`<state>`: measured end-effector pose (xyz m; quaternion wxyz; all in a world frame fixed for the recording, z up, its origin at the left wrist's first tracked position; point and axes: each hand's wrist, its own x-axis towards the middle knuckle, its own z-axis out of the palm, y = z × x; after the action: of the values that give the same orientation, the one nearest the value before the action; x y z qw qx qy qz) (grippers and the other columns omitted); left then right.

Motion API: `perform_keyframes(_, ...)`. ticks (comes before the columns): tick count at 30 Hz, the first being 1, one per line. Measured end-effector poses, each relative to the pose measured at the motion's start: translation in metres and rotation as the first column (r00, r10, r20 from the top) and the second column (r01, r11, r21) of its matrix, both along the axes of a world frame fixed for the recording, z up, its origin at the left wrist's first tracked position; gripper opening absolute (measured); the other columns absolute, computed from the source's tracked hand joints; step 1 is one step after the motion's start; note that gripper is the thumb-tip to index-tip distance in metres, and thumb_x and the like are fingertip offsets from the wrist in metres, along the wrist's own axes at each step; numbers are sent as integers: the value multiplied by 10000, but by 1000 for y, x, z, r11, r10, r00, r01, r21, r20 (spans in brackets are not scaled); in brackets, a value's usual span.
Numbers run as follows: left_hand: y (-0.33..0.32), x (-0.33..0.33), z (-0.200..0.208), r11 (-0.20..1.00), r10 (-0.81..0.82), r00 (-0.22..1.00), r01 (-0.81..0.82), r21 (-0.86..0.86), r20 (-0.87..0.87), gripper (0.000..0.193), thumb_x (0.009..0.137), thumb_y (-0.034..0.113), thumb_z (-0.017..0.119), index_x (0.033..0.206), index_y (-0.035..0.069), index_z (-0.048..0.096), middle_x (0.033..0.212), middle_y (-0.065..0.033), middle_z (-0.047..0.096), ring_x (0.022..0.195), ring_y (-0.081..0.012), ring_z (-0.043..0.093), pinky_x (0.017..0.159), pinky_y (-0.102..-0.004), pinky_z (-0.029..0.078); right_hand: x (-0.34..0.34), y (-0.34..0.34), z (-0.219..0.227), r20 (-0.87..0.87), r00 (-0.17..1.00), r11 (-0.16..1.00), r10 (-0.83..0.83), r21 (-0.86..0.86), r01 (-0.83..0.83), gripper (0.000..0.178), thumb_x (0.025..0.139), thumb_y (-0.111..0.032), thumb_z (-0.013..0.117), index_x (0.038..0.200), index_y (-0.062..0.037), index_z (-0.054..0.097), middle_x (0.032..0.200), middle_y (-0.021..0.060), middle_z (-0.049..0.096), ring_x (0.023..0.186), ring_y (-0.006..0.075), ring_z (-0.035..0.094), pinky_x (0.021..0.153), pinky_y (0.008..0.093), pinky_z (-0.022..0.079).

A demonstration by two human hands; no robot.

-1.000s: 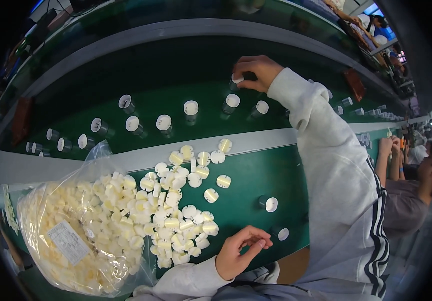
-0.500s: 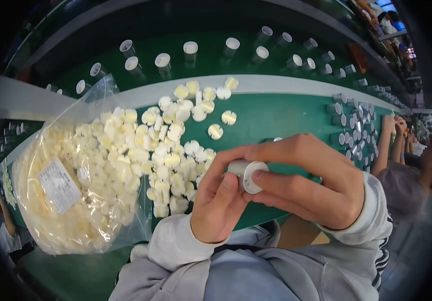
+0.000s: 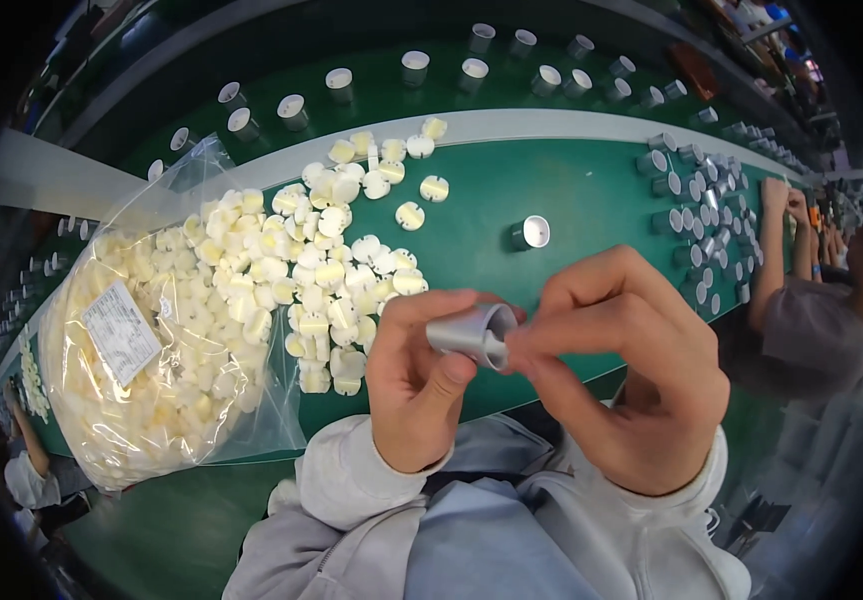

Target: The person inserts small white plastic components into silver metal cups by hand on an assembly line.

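My left hand point(image 3: 416, 385) is closed round a silver, smooth-sided cylindrical cup point(image 3: 463, 333), which lies tilted with its open mouth to the right. At that mouth, the fingertips of my right hand point(image 3: 631, 370) are pinched together. Something pale shows inside the rim by those fingertips; whether they grip it is hidden. Beyond my hands, another silver cup point(image 3: 533, 233) lies on the green work surface, its white inside showing. To the left, many loose cream-white round discs point(image 3: 336, 275) with notched edges are heaped.
A large clear plastic bag point(image 3: 141, 370) of the same discs lies open at the left, a white label on it. Silver cups point(image 3: 696, 200) crowd the right side. More cups point(image 3: 414, 68) stand on the green belt behind a pale rail point(image 3: 511, 125). A co-worker point(image 3: 806, 320) sits at the right.
The cup in my left hand has turned, showing more of its side. My right fingers have moved from pressing its white end face to a pinch at the mouth. The view has shifted slightly.
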<state>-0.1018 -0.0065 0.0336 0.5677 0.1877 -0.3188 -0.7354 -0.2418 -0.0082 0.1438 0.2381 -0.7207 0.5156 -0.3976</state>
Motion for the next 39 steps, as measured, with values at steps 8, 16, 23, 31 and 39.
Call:
perform_keyframes(8, 2, 4, 8, 987, -117, 993, 116, 108, 4, 538, 942, 361, 613, 1312, 49, 379, 1210, -133, 543, 1094, -216, 572, 926, -343, 472, -12, 5, -4, 32, 992, 992, 119, 35, -120, 282, 660, 153, 697, 911, 25, 678, 936, 156, 576, 754, 189, 619, 666, 281, 528)
perform_keyframes(16, 1, 6, 4, 966, -197, 979, 204, 157, -54, 540, 941, 334, 624, 1314, 24, 387, 1184, -132, 563, 1080, -218, 574, 913, -359, 470, -24, -3, -9, -73, 983, 983, 169, -60, -173, 293, 631, 34, 802, 891, 34, 666, 1006, 179, 645, 801, 247, 657, 679, 301, 546)
perform_keyframes(23, -3, 10, 3, 894, -350, 921, 383, 232, -172, 510, 959, 310, 602, 1328, 18, 403, 1173, -154, 586, 1017, -238, 595, 772, -367, 502, -36, -5, -12, -93, 977, 972, 194, -115, -204, 264, 647, 41, 782, 883, 41, 662, 959, 162, 653, 780, 242, 663, 644, 285, 542)
perform_keyframes(31, -4, 5, 5, 893, -351, 934, 354, 280, -62, 594, 923, 377, 640, 1311, 24, 360, 1123, -161, 562, 818, -240, 633, 635, -336, 532, -41, -7, -9, -105, 980, 986, 168, 21, -167, 308, 633, -15, 828, 878, 34, 648, 934, 152, 649, 774, 246, 653, 663, 296, 529)
perform_keyframes(39, -4, 8, 4, 872, -394, 912, 410, 267, -115, 570, 922, 353, 652, 1283, 10, 374, 1127, -163, 551, 856, -238, 629, 711, -343, 532, -48, -7, -17, 84, 978, 978, 190, 66, -196, 298, 646, -12, 834, 890, 29, 669, 963, 182, 660, 821, 250, 660, 682, 330, 529)
